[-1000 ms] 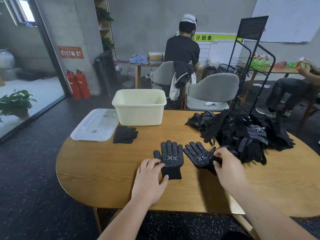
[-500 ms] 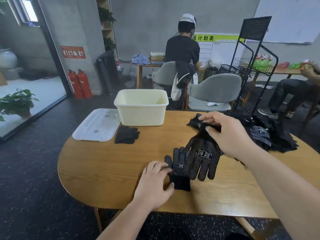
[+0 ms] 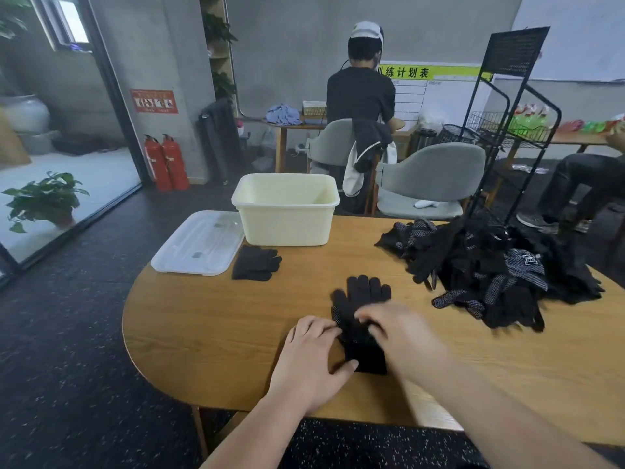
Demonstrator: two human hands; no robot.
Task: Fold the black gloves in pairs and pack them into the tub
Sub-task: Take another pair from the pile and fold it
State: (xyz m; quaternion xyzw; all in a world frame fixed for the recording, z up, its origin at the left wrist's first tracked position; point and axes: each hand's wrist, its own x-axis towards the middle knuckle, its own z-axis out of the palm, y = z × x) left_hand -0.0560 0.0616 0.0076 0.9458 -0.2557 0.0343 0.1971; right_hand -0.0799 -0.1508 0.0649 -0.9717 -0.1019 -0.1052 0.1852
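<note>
Two black gloves (image 3: 363,292) lie stacked one on the other on the wooden table (image 3: 209,326) in front of me, fingers pointing away. My left hand (image 3: 311,360) rests flat at their left edge, thumb against the cuff. My right hand (image 3: 402,336), blurred, presses down on the middle of the stack and hides it. A cream tub (image 3: 285,225) stands open at the back of the table. A folded black pair (image 3: 255,264) lies just in front of it. A heap of loose black gloves (image 3: 490,269) covers the right side.
The tub's clear lid (image 3: 199,243) lies to its left near the table edge. Grey chairs (image 3: 429,177) and a black wire rack (image 3: 507,130) stand behind the table. One person stands at a far desk; another sits at the right.
My right hand lifted the second dotted glove, turned it over and laid it on the first. It now presses on the stack. My left hand stayed at the cuff.
</note>
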